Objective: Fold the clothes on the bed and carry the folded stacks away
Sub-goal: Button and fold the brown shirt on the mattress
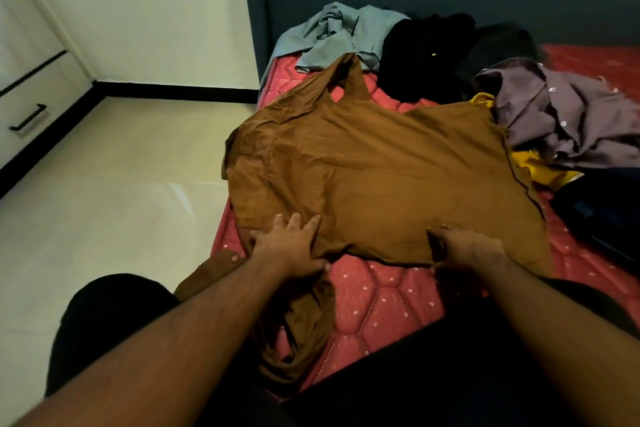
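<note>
So the brown shirt (374, 170) is spread out on the red quilted mattress (384, 302), collar end at the far side, hem at the near edge, with 1 sleeve hanging off the near left corner. Both hands are on the hem. The left hand (291, 246) lies mostly flat with fingers spread on the cloth, thumb tucked under the edge, so its grip is loose, more pressing than holding. The right hand (467, 246) has its fingers curled down onto the hem; it looks like a pinch on the fabric, but the shadow there makes it hard to be sure.

If this is the smoothing step before the first fold, I'd pull the hem taut toward the near edge and sweep the wrinkles outward before folding anything. Bring that dangling sleeve up onto the back first, or it'll bunch inside the fold.

Plenty left to do: a grey-blue shirt (339, 31) and black garment (426, 55) at the far end, a purple button-up shirt (561, 114) on the right with a yellow garment (540, 170) under it. Watch the brown shirt's right edge, it's touching that pile.
</note>
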{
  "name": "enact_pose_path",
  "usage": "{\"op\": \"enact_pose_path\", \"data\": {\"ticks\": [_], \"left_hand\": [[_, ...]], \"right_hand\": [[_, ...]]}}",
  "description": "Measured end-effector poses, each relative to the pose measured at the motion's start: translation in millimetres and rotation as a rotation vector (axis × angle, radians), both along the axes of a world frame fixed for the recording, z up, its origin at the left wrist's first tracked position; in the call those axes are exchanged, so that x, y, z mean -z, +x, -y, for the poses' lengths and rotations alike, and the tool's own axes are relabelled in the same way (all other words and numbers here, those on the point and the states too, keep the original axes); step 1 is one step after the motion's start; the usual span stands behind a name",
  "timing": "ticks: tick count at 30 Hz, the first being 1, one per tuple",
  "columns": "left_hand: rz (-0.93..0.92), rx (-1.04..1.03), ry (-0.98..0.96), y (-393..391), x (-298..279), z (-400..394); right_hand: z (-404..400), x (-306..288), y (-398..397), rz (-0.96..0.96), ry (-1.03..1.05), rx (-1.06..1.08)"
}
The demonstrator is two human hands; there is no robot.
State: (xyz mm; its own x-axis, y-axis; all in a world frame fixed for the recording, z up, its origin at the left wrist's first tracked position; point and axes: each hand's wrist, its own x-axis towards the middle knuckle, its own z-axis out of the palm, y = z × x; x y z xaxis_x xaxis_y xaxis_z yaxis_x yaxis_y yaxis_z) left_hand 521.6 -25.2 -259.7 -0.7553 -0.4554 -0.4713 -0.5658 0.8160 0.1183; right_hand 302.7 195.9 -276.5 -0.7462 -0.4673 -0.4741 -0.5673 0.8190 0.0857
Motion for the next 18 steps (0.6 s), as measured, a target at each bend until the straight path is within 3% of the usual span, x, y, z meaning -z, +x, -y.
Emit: {"op": "enact_pose_path", "data": {"ticks": [4,6,8,11,12,16,18], "left_hand": [[-0.105,-0.122,0.042,14,38,-7],[-0.118,-0.134,0.002,12,36,-14],[-0.125,-0.069,-0.107,3,31,-19],[-0.202,0.045,-0.289,-8,30,-18],[-0.201,0.054,-0.292,-10,32,-15],[-0.076,-0.047,-0.171,-6,40,0],[-0.001,-0.101,-0.098,-4,37,6]], "right_hand": [[-21,-7,-10,-0.143,-0.220,0.363],[-24,-11,-22,-0.135,-0.355,0.418],[-23,-9,-29,-0.001,-0.387,0.327],[-25,-5,-16,0.227,-0.166,0.106],[-27,-3,-11,0.203,-0.097,0.051],[-17,-15,2,-0.219,0.060,-0.072],[-12,-22,-2,-0.238,0.058,-0.084]]}}
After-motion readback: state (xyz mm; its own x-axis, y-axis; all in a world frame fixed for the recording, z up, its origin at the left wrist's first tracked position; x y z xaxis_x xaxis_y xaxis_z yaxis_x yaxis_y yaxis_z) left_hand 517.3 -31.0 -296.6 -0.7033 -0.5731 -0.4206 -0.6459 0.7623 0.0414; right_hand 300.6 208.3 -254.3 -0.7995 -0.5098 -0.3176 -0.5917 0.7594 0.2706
